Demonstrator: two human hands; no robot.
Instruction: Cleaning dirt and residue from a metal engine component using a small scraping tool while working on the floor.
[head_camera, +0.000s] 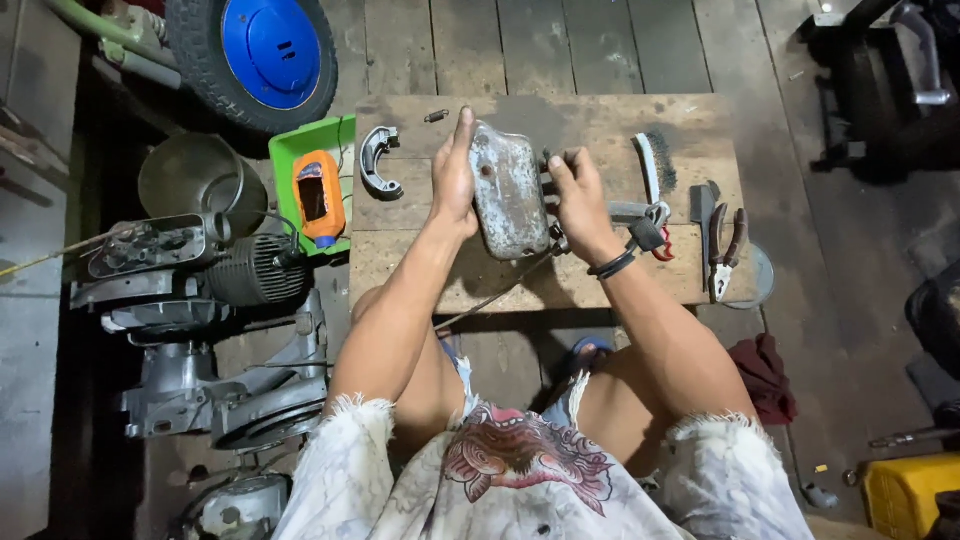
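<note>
Both hands hold a grey worn metal cover (508, 190) upright above the wooden desk (560, 125). Left hand (453, 175) lies flat on its left edge, fingers together and stretched up, thumb behind. Right hand (580, 195) is on the right edge w/ fingers curled and clamped on the cover's side. Just right of the right fingers lie a wire brush (652, 165) and pliers (727, 250). Left of the left fingers, a curved brake shoe (378, 163) on the desk, then an orange meter (318, 198) in a green tray (300, 140).
</note>
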